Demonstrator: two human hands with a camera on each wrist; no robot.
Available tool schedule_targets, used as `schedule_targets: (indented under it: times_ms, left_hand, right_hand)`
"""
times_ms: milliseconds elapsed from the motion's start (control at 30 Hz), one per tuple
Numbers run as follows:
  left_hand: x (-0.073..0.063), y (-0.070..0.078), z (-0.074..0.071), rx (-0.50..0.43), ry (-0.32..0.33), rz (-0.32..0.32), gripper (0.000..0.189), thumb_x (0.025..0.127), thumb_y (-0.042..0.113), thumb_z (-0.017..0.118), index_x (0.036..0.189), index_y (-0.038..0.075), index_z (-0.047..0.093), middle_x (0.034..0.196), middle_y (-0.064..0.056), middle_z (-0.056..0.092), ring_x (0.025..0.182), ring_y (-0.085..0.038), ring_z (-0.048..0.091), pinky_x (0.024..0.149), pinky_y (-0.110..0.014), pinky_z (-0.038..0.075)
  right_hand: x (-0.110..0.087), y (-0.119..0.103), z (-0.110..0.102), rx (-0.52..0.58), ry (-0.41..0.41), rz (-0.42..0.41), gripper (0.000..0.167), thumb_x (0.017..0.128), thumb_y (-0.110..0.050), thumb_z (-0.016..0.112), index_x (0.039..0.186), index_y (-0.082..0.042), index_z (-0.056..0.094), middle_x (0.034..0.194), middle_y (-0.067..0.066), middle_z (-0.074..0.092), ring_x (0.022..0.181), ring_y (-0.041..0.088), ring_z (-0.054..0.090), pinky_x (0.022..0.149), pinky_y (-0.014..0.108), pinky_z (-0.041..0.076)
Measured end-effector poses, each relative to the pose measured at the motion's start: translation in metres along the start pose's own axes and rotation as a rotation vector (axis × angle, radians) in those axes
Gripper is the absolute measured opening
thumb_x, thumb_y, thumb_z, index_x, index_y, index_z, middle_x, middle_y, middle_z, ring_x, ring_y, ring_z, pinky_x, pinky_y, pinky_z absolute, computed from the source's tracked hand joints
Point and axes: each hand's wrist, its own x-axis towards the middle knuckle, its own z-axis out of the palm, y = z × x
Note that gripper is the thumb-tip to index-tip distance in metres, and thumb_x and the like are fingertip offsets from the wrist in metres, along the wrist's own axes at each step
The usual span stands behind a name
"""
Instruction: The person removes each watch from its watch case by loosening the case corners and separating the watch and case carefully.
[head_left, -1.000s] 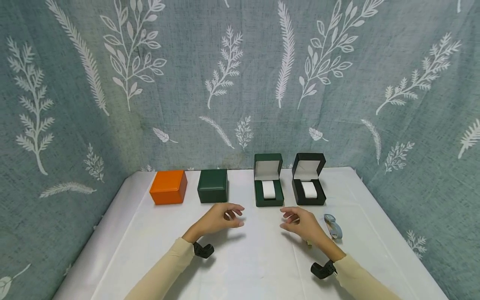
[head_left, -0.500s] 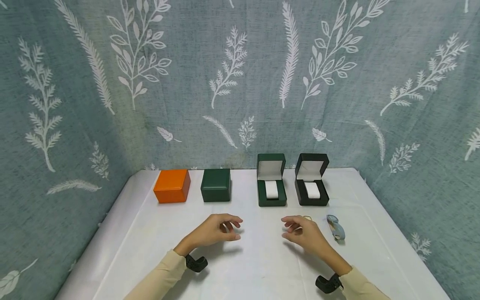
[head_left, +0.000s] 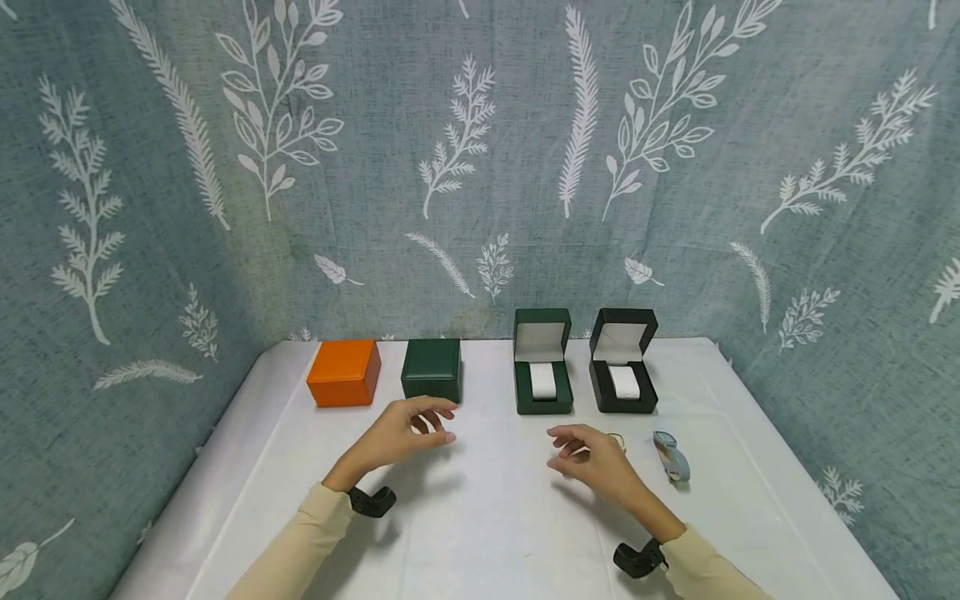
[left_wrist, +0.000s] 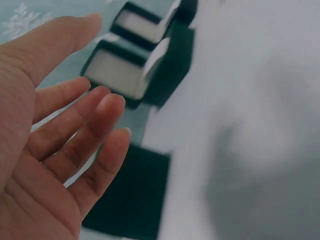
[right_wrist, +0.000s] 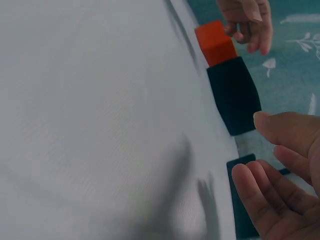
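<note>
Left of centre, the left hand (head_left: 397,435), fingers loose and empty, hovers nearer the closed green box (head_left: 431,365) just above. Right of centre, the right hand (head_left: 594,460), equally empty, has the blue watch (head_left: 672,460) rightward, long axis slanting down-right.

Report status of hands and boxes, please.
Left hand empty, near closed green box. Right hand empty, partly hiding gold-coloured item. Black box open. No obstruction visible.

A: Your white worktop (head_left: 487,525), what's on it?
B: Back row, your left to right: orange box (head_left: 343,373), closed green box (head_left: 432,367), open green box (head_left: 543,407), open black box (head_left: 628,406).
A: Nearer you?
B: Blue-strapped watch (head_left: 672,458), your right. Small gold-rimmed item (head_left: 618,439) just left of it, partly hidden.
</note>
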Motion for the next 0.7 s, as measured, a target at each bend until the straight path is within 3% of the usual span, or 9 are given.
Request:
schedule_targets:
  times_ms: [167,367,567,700]
  left_hand:
    - [-0.001,-0.003,-0.028,0.006,0.075,-0.038,0.05,0.089,0.037,0.082,0.133,0.018,0.069,0.117,0.0,0.071,0.097,-0.015,0.066,0.085,-0.035,0.055]
    - [-0.002,-0.019,-0.054,0.01,0.159,-0.125,0.065,0.088,0.038,0.083,0.143,0.009,0.061,0.131,-0.01,0.066,0.108,-0.026,0.064,0.091,-0.044,0.052]
    - [-0.002,-0.037,-0.07,-0.06,0.202,-0.21,0.07,0.087,0.032,0.085,0.147,0.011,0.056,0.143,-0.014,0.056,0.119,-0.043,0.059,0.095,-0.049,0.051]
    - [0.003,-0.044,-0.076,-0.136,0.202,-0.217,0.072,0.088,0.022,0.085,0.15,0.009,0.051,0.148,-0.018,0.051,0.127,-0.049,0.053,0.106,-0.055,0.045]
  right_hand:
    - [0.011,-0.003,0.011,0.006,-0.003,0.021,0.042,0.086,-0.011,0.085,0.126,-0.006,0.07,0.105,0.013,0.071,0.088,0.012,0.068,0.077,0.026,0.058]
    - [0.032,-0.009,0.029,0.059,0.011,0.003,0.046,0.087,-0.012,0.084,0.13,-0.004,0.068,0.109,0.015,0.071,0.09,0.014,0.069,0.079,0.027,0.058]
    - [0.055,-0.016,0.047,0.116,0.021,0.021,0.046,0.088,-0.013,0.083,0.13,-0.005,0.068,0.111,0.017,0.071,0.093,0.02,0.07,0.081,0.028,0.057]
    - [0.069,-0.019,0.061,0.124,0.037,0.055,0.045,0.088,-0.014,0.084,0.13,-0.012,0.069,0.113,0.016,0.072,0.095,0.017,0.07,0.083,0.028,0.057]
